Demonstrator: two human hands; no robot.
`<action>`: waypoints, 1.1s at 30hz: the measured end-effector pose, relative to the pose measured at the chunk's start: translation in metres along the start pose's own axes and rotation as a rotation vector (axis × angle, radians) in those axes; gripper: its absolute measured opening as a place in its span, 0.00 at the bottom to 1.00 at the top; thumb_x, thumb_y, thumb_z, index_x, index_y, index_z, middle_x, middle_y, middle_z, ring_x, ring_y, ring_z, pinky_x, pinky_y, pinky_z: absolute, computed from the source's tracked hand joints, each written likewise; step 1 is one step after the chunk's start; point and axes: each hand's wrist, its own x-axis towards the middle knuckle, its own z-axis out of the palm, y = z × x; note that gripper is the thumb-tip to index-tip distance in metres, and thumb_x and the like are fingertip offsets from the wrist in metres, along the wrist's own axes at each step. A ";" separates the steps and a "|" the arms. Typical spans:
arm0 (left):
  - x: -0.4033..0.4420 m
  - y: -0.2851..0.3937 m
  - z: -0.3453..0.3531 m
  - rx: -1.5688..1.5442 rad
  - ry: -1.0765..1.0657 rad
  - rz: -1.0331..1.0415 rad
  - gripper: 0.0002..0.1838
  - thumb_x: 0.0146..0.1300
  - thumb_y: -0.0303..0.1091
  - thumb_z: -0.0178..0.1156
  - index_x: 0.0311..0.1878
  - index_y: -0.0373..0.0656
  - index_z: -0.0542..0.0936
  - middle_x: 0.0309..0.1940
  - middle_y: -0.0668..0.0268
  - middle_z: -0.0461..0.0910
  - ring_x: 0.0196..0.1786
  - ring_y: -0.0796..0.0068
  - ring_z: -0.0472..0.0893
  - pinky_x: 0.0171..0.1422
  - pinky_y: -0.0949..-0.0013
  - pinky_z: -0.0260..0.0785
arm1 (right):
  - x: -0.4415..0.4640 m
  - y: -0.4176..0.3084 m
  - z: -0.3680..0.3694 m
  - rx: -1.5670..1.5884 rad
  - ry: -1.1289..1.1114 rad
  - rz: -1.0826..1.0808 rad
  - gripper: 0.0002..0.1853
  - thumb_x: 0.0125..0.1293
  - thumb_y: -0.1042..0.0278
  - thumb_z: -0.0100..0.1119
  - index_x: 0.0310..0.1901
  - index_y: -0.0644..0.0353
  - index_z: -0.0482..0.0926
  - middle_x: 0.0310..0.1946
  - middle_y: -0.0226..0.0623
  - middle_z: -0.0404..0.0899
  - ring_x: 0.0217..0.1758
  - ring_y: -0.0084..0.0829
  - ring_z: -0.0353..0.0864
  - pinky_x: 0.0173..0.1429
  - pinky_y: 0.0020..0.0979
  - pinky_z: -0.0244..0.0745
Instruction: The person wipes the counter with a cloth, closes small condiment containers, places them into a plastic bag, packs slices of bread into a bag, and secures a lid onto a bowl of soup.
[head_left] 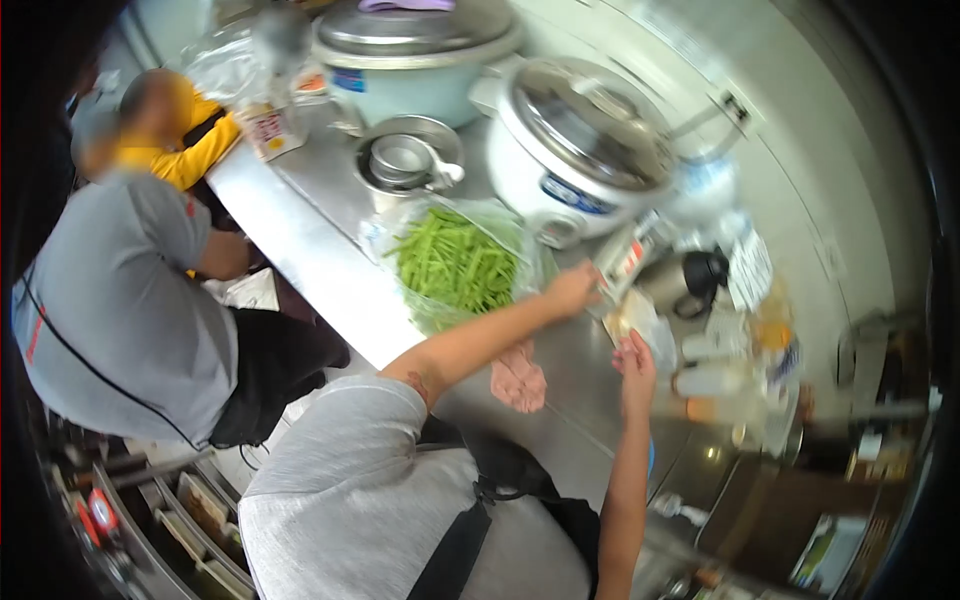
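Note:
My left hand (574, 289) reaches across the steel counter, fingers curled beside a white packet with red print (626, 262). What those fingers hold, if anything, is blurred. Nearer to me, my right hand (636, 366) is raised with its fingers pinched together at the lower edge of a clear plastic bag (652, 328) with something pale in it. To the left of my left hand, an open plastic bag full of cut green vegetables (455, 262) stands on the counter. A crumpled pink cloth (518, 378) lies below my left forearm.
A white rice cooker (540, 165) and a larger pale-blue one (410, 85) stand along the wall. Metal bowls (402, 160) sit beside them. A steel flask (672, 282) and several bottles (712, 378) stand to the right. A co-worker in a grey shirt (130, 300) is at the left.

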 end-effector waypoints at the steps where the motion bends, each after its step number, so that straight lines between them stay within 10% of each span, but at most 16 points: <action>1: -0.005 0.006 -0.002 -0.019 -0.011 -0.006 0.20 0.59 0.41 0.64 0.52 0.42 0.78 0.49 0.51 0.73 0.51 0.48 0.78 0.56 0.52 0.72 | 0.018 0.004 0.003 -0.032 0.031 0.031 0.22 0.73 0.63 0.56 0.64 0.63 0.72 0.47 0.33 0.79 0.40 0.20 0.76 0.46 0.23 0.76; 8: -0.038 0.024 -0.013 -0.109 -0.120 -0.074 0.18 0.59 0.44 0.65 0.50 0.48 0.79 0.51 0.60 0.74 0.48 0.54 0.80 0.50 0.55 0.74 | 0.100 0.032 0.030 -0.166 -0.042 0.256 0.20 0.69 0.52 0.61 0.52 0.60 0.81 0.29 0.22 0.77 0.22 0.15 0.69 0.22 0.21 0.61; 11: -0.054 0.039 -0.025 -0.160 0.120 -0.047 0.16 0.61 0.46 0.64 0.48 0.49 0.80 0.44 0.63 0.78 0.45 0.54 0.81 0.49 0.56 0.74 | 0.106 0.047 0.029 0.078 -0.052 0.217 0.19 0.69 0.55 0.62 0.53 0.60 0.81 0.36 0.25 0.81 0.30 0.18 0.77 0.28 0.21 0.68; 17: -0.054 0.041 -0.028 -0.112 -0.146 -0.158 0.12 0.61 0.44 0.61 0.40 0.49 0.86 0.33 0.57 0.84 0.41 0.52 0.83 0.49 0.54 0.75 | 0.077 0.012 0.041 0.369 -0.031 0.138 0.20 0.68 0.60 0.64 0.56 0.63 0.81 0.41 0.29 0.83 0.44 0.20 0.78 0.46 0.20 0.69; 33: -0.025 0.056 -0.023 -0.140 -0.188 -0.478 0.32 0.59 0.66 0.58 0.35 0.43 0.90 0.24 0.54 0.84 0.32 0.56 0.84 0.47 0.61 0.74 | -0.178 -0.021 0.028 -0.064 0.050 -0.049 0.11 0.62 0.64 0.69 0.41 0.61 0.88 0.23 0.23 0.67 0.28 0.17 0.62 0.32 0.23 0.55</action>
